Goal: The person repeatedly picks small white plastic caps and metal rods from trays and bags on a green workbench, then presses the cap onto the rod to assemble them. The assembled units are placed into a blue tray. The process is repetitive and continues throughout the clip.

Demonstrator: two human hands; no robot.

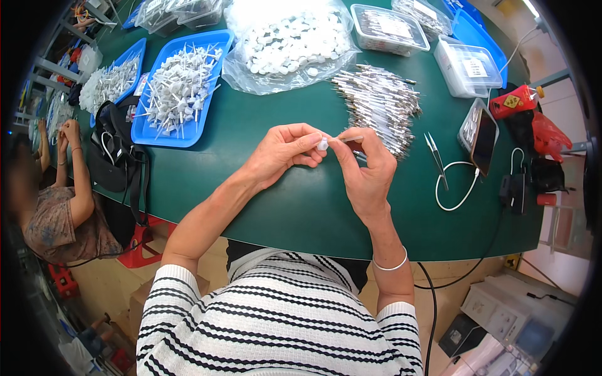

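Observation:
Above the green table (pixel 276 219), my two hands meet at mid-table. Between the thumb and fingers of my left hand (pixel 282 150) is a small white plastic cap (pixel 323 144). My right hand (pixel 367 175) pinches a slim metallic rod (pixel 353 138), its near end close to the cap; whether the two touch is hidden by my fingertips. Just beyond my right hand lies a heap of similar slim rods (pixel 379 103). Farther off, a clear plastic bag (pixel 238 74) holds many white caps. The blue tray (pixel 137 133) at left is full of white caps with rods sticking out.
Metal tweezers (pixel 433 149), a white cable (pixel 442 203) and a phone (pixel 483 147) propped on a clear box lie to the right. Clear tubs (pixel 467 66) line the far side. A black bag (pixel 110 160) rests at left, beside another person (pixel 59 213) at work.

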